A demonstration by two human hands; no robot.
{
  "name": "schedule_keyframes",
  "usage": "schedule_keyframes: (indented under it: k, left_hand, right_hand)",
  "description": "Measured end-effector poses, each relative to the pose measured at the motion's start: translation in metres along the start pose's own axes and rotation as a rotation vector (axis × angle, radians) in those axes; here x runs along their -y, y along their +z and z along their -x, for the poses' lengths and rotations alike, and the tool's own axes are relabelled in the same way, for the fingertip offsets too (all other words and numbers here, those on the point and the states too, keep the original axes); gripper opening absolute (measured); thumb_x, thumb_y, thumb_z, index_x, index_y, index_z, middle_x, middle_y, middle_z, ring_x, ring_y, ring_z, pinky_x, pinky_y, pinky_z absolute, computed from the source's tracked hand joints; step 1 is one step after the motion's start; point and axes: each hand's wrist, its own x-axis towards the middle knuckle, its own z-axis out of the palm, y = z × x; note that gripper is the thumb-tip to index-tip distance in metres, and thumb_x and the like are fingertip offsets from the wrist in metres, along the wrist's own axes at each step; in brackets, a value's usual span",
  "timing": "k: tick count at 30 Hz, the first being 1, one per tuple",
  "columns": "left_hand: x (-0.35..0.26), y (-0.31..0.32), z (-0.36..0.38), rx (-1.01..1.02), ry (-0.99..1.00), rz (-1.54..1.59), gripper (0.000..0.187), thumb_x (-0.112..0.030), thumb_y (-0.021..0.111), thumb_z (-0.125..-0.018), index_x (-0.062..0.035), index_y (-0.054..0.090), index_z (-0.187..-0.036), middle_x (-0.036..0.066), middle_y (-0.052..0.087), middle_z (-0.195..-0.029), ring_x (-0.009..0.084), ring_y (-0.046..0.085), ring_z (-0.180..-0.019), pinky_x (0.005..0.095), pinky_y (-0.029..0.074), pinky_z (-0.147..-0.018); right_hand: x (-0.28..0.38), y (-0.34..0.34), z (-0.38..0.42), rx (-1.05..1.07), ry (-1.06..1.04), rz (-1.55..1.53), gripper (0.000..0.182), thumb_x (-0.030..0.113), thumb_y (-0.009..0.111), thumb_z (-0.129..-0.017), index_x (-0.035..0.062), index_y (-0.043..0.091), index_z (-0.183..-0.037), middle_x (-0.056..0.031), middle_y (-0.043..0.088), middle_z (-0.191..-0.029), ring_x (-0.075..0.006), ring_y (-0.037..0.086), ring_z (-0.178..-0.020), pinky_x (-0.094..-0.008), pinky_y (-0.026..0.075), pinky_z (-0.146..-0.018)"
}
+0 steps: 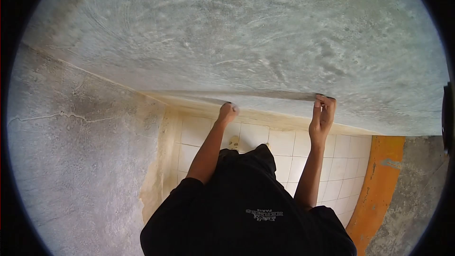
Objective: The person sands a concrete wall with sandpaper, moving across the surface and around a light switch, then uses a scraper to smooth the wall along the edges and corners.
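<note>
A grey, mottled plaster wall (246, 33) rises in front of me. My left hand (229, 112) is closed in a fist close to its lower part, with the knuckles toward the wall. My right hand (323, 114) is farther right at the wall, its thumb and fingertips pinched together against the surface. What the closed fingers hold, if anything, I cannot tell. A dark, shadowy streak (279, 94) runs along the wall from the left toward the right fingertips.
White tiles (289, 154) cover the floor below. A second grey wall (80, 132) with a thin crack meets the first at the left. An orange-painted strip (379, 187) borders a rough grey surface (417, 189) at the right.
</note>
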Motion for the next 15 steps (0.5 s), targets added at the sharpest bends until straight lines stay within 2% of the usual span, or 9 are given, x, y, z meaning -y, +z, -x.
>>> schedule_keyframes:
  k: [2, 5, 8, 11, 12, 15]
  left_hand:
    - [0.009, 0.001, 0.001, -0.026, 0.056, 0.074, 0.027, -0.018, 0.053, -0.082, 0.0013, 0.069, -0.091, 0.025, 0.067, -0.095, 0.0394, 0.065, -0.088, 0.0474, 0.051, -0.081]
    - [0.008, -0.005, -0.001, -0.009, 0.041, -0.26, 0.027, -0.016, 0.052, -0.082, 0.0032, 0.069, -0.089, 0.025, 0.068, -0.091, 0.0404, 0.065, -0.087, 0.0479, 0.052, -0.081]
    - [-0.007, -0.019, 0.012, -0.032, 0.111, 0.002, 0.027, -0.016, 0.053, -0.081, 0.0048, 0.069, -0.086, 0.025, 0.068, -0.084, 0.0412, 0.066, -0.085, 0.0471, 0.052, -0.08]
    - [0.001, -0.029, -0.002, 0.114, -0.106, -0.511, 0.026, -0.017, 0.053, -0.08, 0.0027, 0.07, -0.085, 0.021, 0.07, -0.082, 0.0397, 0.067, -0.083, 0.0463, 0.053, -0.079]
    - [0.007, -0.025, -0.003, 0.1, -0.126, -0.267, 0.027, -0.018, 0.053, -0.081, 0.0003, 0.072, -0.088, 0.018, 0.071, -0.09, 0.0371, 0.068, -0.087, 0.0461, 0.053, -0.08]
    - [0.025, -0.023, -0.002, 0.011, 0.053, -0.067, 0.027, -0.019, 0.053, -0.082, -0.0043, 0.073, -0.092, 0.016, 0.071, -0.096, 0.036, 0.067, -0.09, 0.0461, 0.053, -0.08]
  right_hand:
    - [0.001, 0.004, 0.0, 0.001, -0.009, -0.005, 0.011, 0.008, 0.056, -0.095, 0.0028, 0.061, -0.104, -0.008, 0.056, -0.096, -0.019, 0.052, -0.088, -0.0312, 0.043, -0.082]
    - [0.002, 0.004, -0.002, -0.014, -0.036, 0.011, 0.012, 0.009, 0.058, -0.094, 0.0029, 0.061, -0.104, -0.0083, 0.056, -0.097, -0.0197, 0.053, -0.088, -0.032, 0.044, -0.082]
    - [-0.002, 0.004, -0.001, 0.0, -0.052, 0.03, 0.013, 0.01, 0.059, -0.094, 0.0033, 0.06, -0.104, -0.0089, 0.058, -0.099, -0.0203, 0.053, -0.09, -0.0323, 0.045, -0.082]
    - [0.001, 0.003, -0.001, 0.004, -0.022, -0.001, 0.013, 0.011, 0.06, -0.094, 0.0034, 0.06, -0.104, -0.0086, 0.058, -0.098, -0.0202, 0.053, -0.09, -0.0324, 0.045, -0.082]
    - [-0.001, 0.002, -0.001, 0.009, -0.031, 0.006, 0.013, 0.012, 0.059, -0.094, 0.0031, 0.06, -0.105, -0.0081, 0.056, -0.099, -0.0187, 0.052, -0.09, -0.0313, 0.044, -0.082]
    - [-0.005, 0.004, -0.001, 0.03, -0.056, 0.018, 0.015, 0.013, 0.058, -0.095, 0.0023, 0.06, -0.105, -0.007, 0.051, -0.102, -0.0156, 0.051, -0.09, -0.0289, 0.042, -0.082]
